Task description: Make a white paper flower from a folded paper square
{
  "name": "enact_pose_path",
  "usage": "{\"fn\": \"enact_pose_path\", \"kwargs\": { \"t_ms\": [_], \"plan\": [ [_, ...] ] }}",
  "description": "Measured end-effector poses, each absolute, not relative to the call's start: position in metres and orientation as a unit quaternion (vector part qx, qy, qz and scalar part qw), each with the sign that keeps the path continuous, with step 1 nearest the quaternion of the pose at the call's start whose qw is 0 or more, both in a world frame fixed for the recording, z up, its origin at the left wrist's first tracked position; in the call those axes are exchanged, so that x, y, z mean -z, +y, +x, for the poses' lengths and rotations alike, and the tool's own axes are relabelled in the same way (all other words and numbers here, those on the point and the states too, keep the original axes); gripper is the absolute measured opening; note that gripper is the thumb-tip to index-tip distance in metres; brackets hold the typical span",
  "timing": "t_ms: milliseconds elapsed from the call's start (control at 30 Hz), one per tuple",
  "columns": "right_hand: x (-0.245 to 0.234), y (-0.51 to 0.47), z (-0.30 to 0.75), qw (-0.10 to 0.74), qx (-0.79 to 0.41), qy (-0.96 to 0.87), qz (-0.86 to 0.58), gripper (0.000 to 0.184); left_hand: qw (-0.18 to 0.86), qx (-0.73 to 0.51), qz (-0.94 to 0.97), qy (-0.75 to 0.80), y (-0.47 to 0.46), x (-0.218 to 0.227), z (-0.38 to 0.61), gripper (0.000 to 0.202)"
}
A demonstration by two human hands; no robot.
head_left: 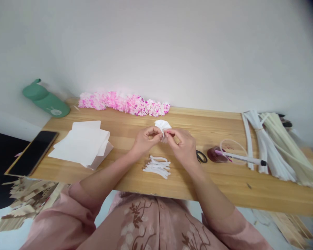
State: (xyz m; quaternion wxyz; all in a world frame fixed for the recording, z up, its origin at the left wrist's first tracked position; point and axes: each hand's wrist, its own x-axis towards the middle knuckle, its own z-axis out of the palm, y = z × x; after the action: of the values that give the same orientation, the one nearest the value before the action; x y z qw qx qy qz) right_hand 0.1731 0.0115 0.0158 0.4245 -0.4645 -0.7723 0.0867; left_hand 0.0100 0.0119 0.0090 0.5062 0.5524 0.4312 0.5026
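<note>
A small piece of white tissue paper [162, 124], gathered at its lower end and fanned out at the top, is held up over the middle of the table. My left hand [147, 139] pinches its gathered part from the left. From the other side, my right hand [182, 144] grips the same part between thumb and index finger. Below the hands lies a small heap of short white fuzzy stems [158, 167]. Black scissor handles [201, 157] show partly beside my right wrist; the rest is hidden.
White paper sheets [79, 144], a phone [32, 152] and a green bottle [47, 99] are on the left. Pink-white paper flowers [125, 103] line the wall. Rightward stand a jar of dark red liquid [216, 154], a marker [246, 159] and bundled white strips [267, 146].
</note>
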Motion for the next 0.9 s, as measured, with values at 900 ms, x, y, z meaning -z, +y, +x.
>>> {"fn": "enact_pose_path", "kwargs": {
  "t_ms": [900],
  "plan": [
    [-0.0155,0.0117,0.1717,0.428,-0.09,-0.773,-0.459,0.012,0.498,-0.507,0.551,0.436,0.0103,-0.0107,0.0098,0.013]
  ]
}}
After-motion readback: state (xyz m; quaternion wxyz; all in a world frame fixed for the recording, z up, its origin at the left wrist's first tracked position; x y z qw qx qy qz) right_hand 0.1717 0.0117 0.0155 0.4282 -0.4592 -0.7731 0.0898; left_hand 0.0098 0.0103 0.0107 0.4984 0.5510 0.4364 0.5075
